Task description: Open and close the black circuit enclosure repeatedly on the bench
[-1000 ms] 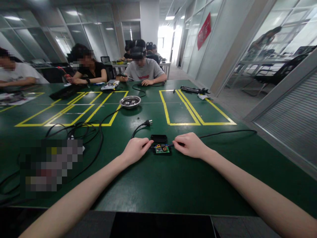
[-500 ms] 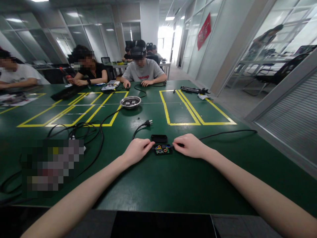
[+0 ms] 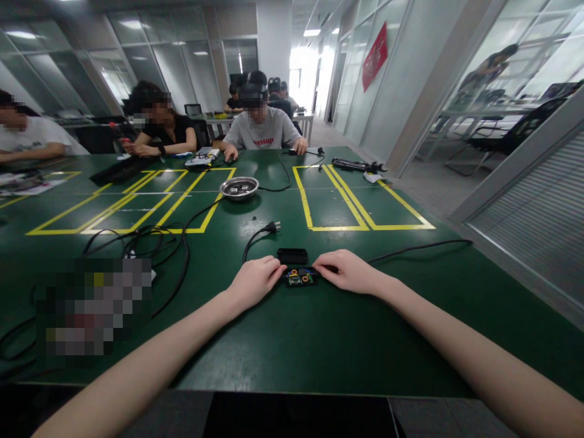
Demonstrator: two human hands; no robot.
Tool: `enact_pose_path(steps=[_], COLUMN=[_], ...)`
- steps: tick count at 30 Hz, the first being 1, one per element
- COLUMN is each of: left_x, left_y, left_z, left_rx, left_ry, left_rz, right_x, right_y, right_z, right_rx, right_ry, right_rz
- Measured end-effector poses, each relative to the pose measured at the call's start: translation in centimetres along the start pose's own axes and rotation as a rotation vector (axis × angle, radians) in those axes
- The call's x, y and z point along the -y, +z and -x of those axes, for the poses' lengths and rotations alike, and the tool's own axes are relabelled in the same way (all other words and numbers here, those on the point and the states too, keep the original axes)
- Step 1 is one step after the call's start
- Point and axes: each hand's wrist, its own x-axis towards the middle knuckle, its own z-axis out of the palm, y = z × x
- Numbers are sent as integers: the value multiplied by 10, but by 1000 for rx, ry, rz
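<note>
A small black case [image 3: 300,284] lies open on the green table in front of me, with a circuit board [image 3: 295,279] and two copper-coloured coils inside it. My left hand [image 3: 259,280] is closed in a pinch at the case's left end, where a black power cord [image 3: 247,247] with a plug [image 3: 272,227] runs in behind the fingers. At the opposite end my right hand [image 3: 343,270] pinches the black cable [image 3: 417,246] that leads off to the right. Just behind the case rests its black cover [image 3: 292,256], hollow side up. The fingertips' exact contact is partly hidden.
To the left lie coiled black cables [image 3: 157,240] and a blurred-out object [image 3: 98,310]. A metal bowl [image 3: 239,188] with small parts stands beyond the plug. Yellow tape [image 3: 340,229] marks the table [image 3: 319,340]. Across it sits a person [image 3: 264,131] with hands on the tabletop.
My right fingers have shifted slightly at the case's right end; the left hand is nearly still. Across the table, the person's hand moved right, with the black cord there shifting too.
</note>
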Motion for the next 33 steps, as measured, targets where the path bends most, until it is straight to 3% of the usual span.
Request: enact_pose_path(steps=[5,12,17,24,33], left_x=[2,8,9,8,11], left_y=[1,-6,-8,-6,-9], left_z=[2,0,-2,-3,0], left_rx=[17,-3,-18,-8,-87], left_ry=[17,-11,-18,-91,-95], left_rz=[-108,-162,-147,2,37], right_x=[4,4,2,11,13], right_y=[2,11,14,13,15], right_z=[-1,-5,-5,-17,-22], right_rx=[-16,-181,-111,-89,-77], right_ry=[9,61,179,355,326], right_rz=[37,15,-30,180,179])
